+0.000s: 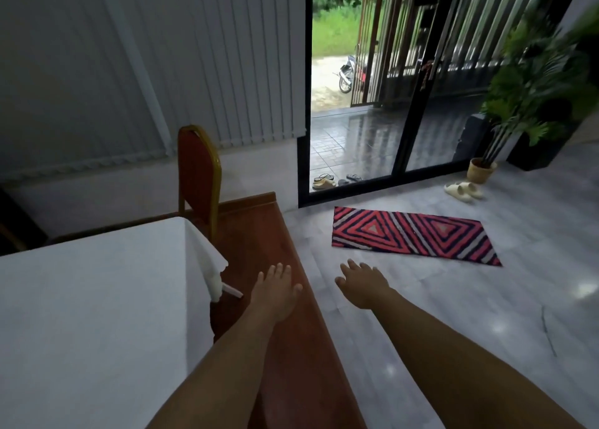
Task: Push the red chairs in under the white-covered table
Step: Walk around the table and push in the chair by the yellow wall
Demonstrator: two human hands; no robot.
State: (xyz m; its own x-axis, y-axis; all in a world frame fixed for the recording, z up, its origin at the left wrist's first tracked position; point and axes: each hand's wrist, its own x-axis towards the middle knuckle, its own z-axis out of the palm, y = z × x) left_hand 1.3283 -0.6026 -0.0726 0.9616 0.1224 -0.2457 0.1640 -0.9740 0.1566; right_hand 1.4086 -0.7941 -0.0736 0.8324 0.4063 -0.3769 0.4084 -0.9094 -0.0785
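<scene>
Overhead, looking down past both forearms: left hand [275,294] and right hand [361,286] are reaching forward, palms down, fingers loosely spread and holding nothing. Left hand is hovering over the reddish-brown wooden platform [259,234]; right hand is hanging over the pale marble floor [453,315] just beyond the platform's edge. Neither hand is touching a chair.

White-covered table [90,299] is filling the lower left, its cloth corner drooping off the near right corner, close to the left hand. One red chair [198,172] with a gold frame is standing at the table's far side, upright, backrest rising above the tabletop; its seat is hidden behind the cloth, so how far under it is sitting is hard to judge.

Further out: striped red, black and white mat [415,236] is lying flat on the floor ahead of the right hand, well apart from it. Pale slippers [463,191] are resting beside a potted plant [483,169] near the sliding glass door [405,88]. Vertical blinds [207,56] are covering the wall behind the chair
</scene>
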